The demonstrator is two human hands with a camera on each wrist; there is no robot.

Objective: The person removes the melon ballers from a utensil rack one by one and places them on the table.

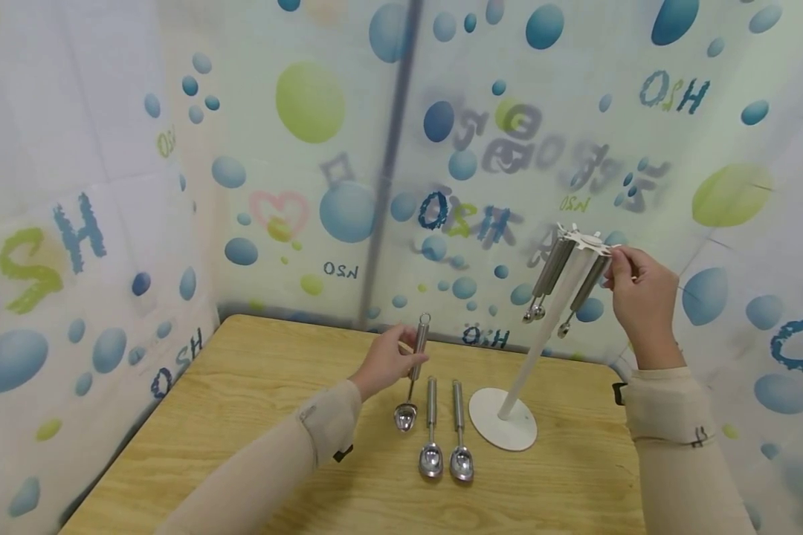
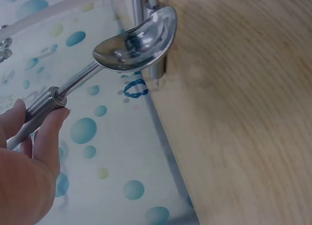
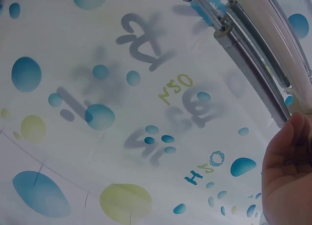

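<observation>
My left hand (image 1: 389, 360) pinches the handle of a metal ice cream scoop (image 2: 139, 42), which is tilted with its bowl low over the table. In the head view, the scoop's ring end points up past my fingers. To its right, two more ice cream scoops (image 1: 431, 459) lie side by side with bowls toward me. My right hand (image 1: 645, 297) is up at the top of a white utensil stand (image 1: 503, 420), pinching the upper end of a hanging small-headed scoop (image 3: 251, 69). Other slim steel tools (image 1: 552, 269) hang on the stand's far left side, small round heads down.
The wooden table (image 1: 241, 416) reaches back to a patterned curtain (image 1: 294, 186) that also closes in both sides. The stand's round base is just right of the lying scoops, and its pole appears slanted to the right in the head view.
</observation>
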